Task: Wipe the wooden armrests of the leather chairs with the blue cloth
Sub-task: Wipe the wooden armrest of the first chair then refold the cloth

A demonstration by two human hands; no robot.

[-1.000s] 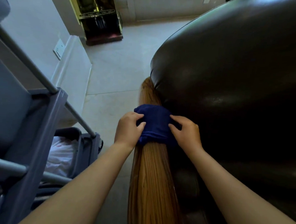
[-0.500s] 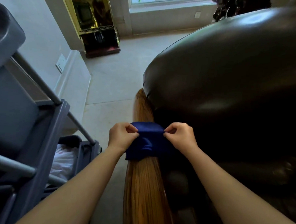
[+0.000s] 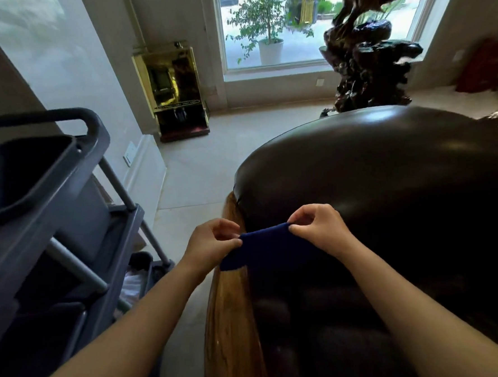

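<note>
The blue cloth (image 3: 264, 249) is stretched across the wooden armrest (image 3: 231, 318) of the dark leather chair (image 3: 387, 196), pinched at its left edge by the closed fingers of the left hand (image 3: 209, 241) and at its right edge by the closed fingers of the right hand (image 3: 318, 226). The cloth is draped over the rail near where the wood meets the leather, with the glossy length of the armrest exposed below it toward the camera. A light pinch at the corners may be a weak hold: if the cloth is dragged along the polished wood, an edge could be pulled free, or the cloth could bunch and skip patches. The inner side of the rail, shadowed against the leather, could be missed. A grey cart (image 3: 50, 220) is parked just beside the left elbow and could be bumped during a long stroke.
</note>
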